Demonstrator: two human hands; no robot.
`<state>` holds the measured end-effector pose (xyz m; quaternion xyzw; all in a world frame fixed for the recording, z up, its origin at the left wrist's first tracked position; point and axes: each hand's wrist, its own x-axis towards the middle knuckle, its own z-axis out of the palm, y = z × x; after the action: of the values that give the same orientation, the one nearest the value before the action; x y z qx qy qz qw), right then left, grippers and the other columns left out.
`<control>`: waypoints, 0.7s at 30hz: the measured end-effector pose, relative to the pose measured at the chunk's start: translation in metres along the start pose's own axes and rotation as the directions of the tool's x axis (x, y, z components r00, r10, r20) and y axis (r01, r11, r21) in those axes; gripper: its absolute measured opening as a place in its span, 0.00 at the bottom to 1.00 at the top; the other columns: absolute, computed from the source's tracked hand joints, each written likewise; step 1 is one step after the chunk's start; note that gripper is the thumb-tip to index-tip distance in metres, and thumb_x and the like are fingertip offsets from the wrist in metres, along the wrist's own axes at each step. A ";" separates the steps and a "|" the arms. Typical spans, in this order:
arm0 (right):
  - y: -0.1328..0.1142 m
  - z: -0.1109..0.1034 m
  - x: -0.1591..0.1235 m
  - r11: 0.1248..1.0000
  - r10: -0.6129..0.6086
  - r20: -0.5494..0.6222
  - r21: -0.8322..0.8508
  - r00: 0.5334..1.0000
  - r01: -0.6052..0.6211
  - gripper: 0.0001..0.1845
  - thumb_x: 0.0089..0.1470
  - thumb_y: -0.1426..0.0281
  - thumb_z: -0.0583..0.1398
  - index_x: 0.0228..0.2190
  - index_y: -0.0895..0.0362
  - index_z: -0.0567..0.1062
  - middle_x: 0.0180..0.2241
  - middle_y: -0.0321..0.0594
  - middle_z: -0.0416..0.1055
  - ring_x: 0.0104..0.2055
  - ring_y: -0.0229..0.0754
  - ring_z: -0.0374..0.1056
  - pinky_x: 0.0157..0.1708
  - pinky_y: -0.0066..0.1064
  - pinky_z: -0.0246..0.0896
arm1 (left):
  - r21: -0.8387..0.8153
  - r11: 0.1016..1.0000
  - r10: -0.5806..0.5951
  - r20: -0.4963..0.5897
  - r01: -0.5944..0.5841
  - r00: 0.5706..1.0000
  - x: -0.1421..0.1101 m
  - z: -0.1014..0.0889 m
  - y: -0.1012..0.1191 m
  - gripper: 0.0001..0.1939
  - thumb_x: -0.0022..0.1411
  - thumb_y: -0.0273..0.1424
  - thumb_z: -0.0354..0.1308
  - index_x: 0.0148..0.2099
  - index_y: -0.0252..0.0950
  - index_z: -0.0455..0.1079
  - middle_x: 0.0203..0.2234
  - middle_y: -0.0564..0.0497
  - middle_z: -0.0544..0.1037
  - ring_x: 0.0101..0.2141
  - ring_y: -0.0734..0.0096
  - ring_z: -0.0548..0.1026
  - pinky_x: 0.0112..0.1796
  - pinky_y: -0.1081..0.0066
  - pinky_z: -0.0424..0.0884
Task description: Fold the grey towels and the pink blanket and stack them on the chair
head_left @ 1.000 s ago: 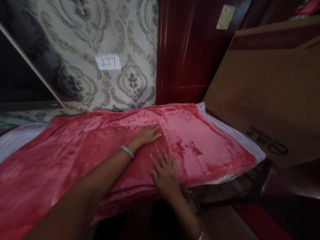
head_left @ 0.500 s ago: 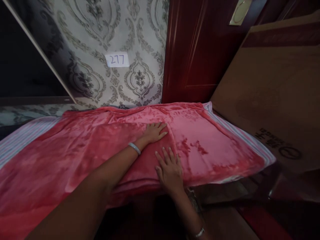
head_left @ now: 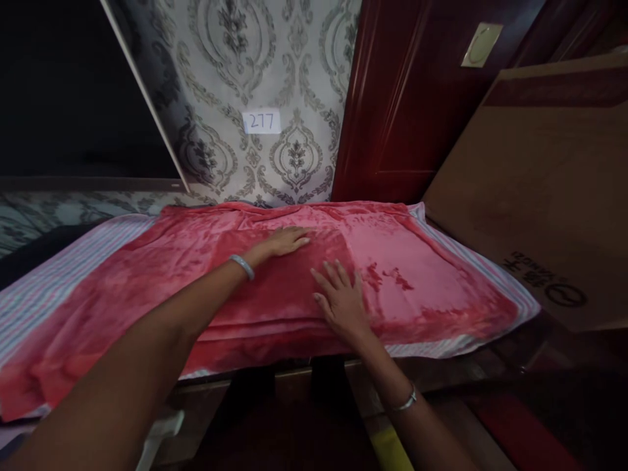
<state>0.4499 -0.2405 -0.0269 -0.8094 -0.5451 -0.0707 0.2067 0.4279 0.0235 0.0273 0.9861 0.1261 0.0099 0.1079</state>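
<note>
A folded rectangle of red plush fabric (head_left: pixel 275 288) lies on a larger pink plush blanket (head_left: pixel 412 261). My left hand (head_left: pixel 287 241), a bracelet on its wrist, lies flat near the far edge of the folded piece, fingers stretched out. Closer to me, my right hand (head_left: pixel 343 302) rests with spread fingers at the folded piece's right side. Neither hand grips anything. Beneath the pink blanket, a striped cloth (head_left: pixel 83 261) shows at the left and along the right edge.
A large cardboard box (head_left: pixel 549 183) stands against the blanket's right end. Behind are a patterned wall with a "277" label (head_left: pixel 261 122), a dark red door (head_left: pixel 392 111) and a dark screen (head_left: pixel 73 98) at the left. Something yellow (head_left: pixel 391 448) shows below.
My left hand has slid left along the far side of the folded fabric, away from its right corner. My right hand stays spread at the right side. The camera view has shifted.
</note>
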 end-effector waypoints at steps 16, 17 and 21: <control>-0.031 0.051 -0.008 0.972 -0.234 0.058 0.013 0.971 0.234 0.34 0.67 0.54 0.59 0.70 0.40 0.59 0.74 0.37 0.47 0.76 0.57 0.39 0.70 0.59 0.41 | 0.105 0.988 -0.105 -0.048 0.110 0.993 -0.028 0.040 -0.021 0.34 0.74 0.50 0.41 0.77 0.47 0.50 0.75 0.44 0.53 0.73 0.48 0.51 0.68 0.38 0.45; -0.031 0.053 -0.008 0.972 -0.236 0.050 0.012 0.970 0.236 0.34 0.67 0.54 0.59 0.70 0.40 0.59 0.74 0.37 0.48 0.76 0.57 0.40 0.70 0.59 0.41 | 0.097 0.989 -0.104 -0.049 0.108 0.993 -0.029 0.040 -0.021 0.34 0.74 0.51 0.41 0.77 0.47 0.50 0.74 0.44 0.53 0.73 0.48 0.51 0.68 0.38 0.45; -0.031 0.059 -0.010 0.969 -0.248 0.010 0.002 0.969 0.248 0.34 0.67 0.56 0.60 0.70 0.40 0.60 0.73 0.37 0.49 0.75 0.57 0.41 0.70 0.58 0.43 | 0.079 0.992 -0.089 -0.079 0.095 0.993 -0.028 0.045 -0.025 0.34 0.74 0.52 0.42 0.76 0.48 0.50 0.74 0.44 0.55 0.72 0.48 0.52 0.68 0.38 0.46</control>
<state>0.4111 -0.2148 -0.0762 -0.7352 -0.6431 -0.0917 0.1936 0.3966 0.0310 -0.0216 0.9817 0.1758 0.0371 0.0626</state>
